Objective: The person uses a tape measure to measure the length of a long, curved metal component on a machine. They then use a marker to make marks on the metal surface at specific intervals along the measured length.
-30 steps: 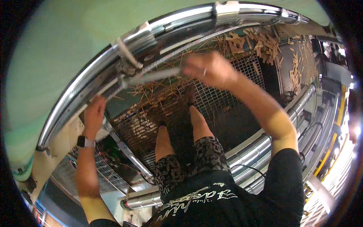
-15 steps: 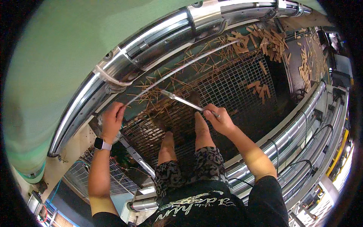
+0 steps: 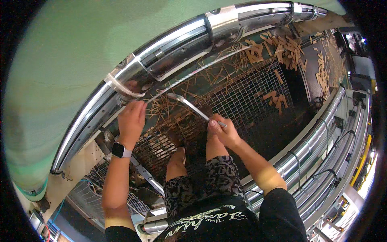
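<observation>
My left hand [image 3: 132,121], with a watch on its wrist, is raised beside the big chrome roller. Its fingers are pinched at the near end of a long white strip [image 3: 197,72]. The strip slants away to the far right, toward the cardboard scraps. In my right hand [image 3: 223,131] is a long silver hand tool [image 3: 191,107], gripped near its lower end. The tool's wider, angled head points up and left, just below the strip and apart from the roller. Its exact kind is not clear.
A chrome roller [image 3: 173,26] carries collars below a wide green sheet [image 3: 88,44]. Cardboard scraps [image 3: 288,46] lie heaped at the far right. Beneath my legs is a metal grating [image 3: 242,90]. Several smaller rollers and black cables [image 3: 296,161] line the right side.
My left hand has moved a little right and upward, and the strip's near end with it. My right hand has shifted slightly left and down, still gripping the silver tool.
</observation>
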A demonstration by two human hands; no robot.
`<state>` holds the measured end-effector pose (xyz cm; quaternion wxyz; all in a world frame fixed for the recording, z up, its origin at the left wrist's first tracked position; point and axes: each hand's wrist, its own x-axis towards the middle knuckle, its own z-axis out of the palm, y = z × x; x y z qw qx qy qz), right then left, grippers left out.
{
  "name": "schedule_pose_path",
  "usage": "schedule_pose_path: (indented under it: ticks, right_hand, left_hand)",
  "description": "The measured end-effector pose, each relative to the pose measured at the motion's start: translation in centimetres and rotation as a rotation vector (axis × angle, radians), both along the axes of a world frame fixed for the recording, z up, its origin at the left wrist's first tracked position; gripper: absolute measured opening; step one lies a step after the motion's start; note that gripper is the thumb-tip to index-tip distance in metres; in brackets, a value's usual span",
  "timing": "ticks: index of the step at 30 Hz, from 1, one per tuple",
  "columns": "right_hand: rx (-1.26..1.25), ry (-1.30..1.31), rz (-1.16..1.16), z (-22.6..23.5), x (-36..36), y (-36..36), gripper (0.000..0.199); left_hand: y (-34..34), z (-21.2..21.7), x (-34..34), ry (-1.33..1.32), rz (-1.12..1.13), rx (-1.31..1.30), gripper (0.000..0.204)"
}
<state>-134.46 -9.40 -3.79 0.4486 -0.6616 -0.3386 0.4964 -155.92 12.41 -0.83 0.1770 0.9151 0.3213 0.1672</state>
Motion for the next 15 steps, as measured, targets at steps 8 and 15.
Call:
schedule_pose_path:
  ticks: [8, 15]
  right_hand:
    - [0.019, 0.160, 0.029, -3.2, -0.8, 0.4, 0.021]
    - [-0.078, -0.147, 0.207, -5.0, 6.0, 1.5, 0.022]
  left_hand:
    - [0.6, -0.4, 2.3, 0.037, 0.076, -0.054, 0.007]
    - [0.2, -1.0, 1.4, 0.111, 0.137, -0.025, 0.006]
